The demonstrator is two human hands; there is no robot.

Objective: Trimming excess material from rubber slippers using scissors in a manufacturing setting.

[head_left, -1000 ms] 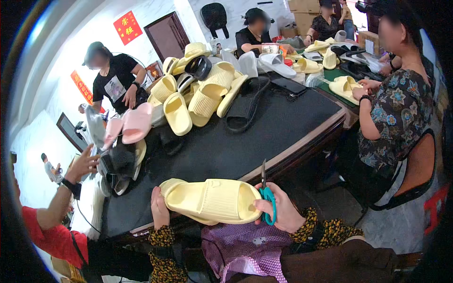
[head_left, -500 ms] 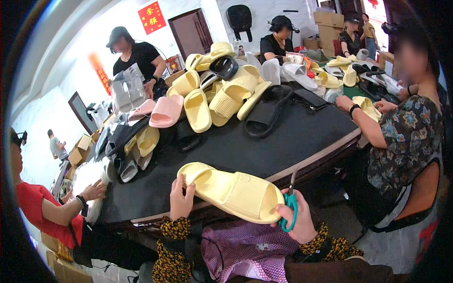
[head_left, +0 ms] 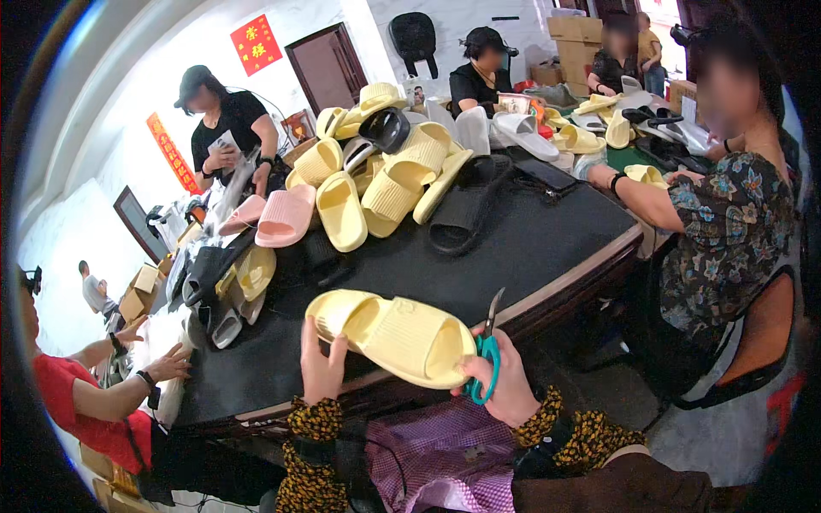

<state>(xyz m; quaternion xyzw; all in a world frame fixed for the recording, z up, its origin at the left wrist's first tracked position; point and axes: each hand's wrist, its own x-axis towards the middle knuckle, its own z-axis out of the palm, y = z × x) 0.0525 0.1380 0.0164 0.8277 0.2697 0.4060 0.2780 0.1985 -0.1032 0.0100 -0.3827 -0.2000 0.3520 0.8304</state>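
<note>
By white walls [head_left: 94, 218], slippers [head_left: 396, 198] crowd a black table [head_left: 534, 256]

1. Yellow slipper [head_left: 409, 335], 6 o'clock: pale, like butter.
2. Scissors [head_left: 489, 346], 5 o'clock: blue-green handles.
3. Cloth [head_left: 428, 445], 6 o'clock: purple-and-white checks.
4. Sleeve [head_left: 314, 419], 7 o'clock: black with yellow specks.
5. Shirt [head_left: 77, 398], 8 o'clock: bright red.
6. Slipper [head_left: 289, 214], 10 o'clock: pink.

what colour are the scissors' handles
The scissors' handles are teal, held in the right hand; they show best in the head view.
</note>
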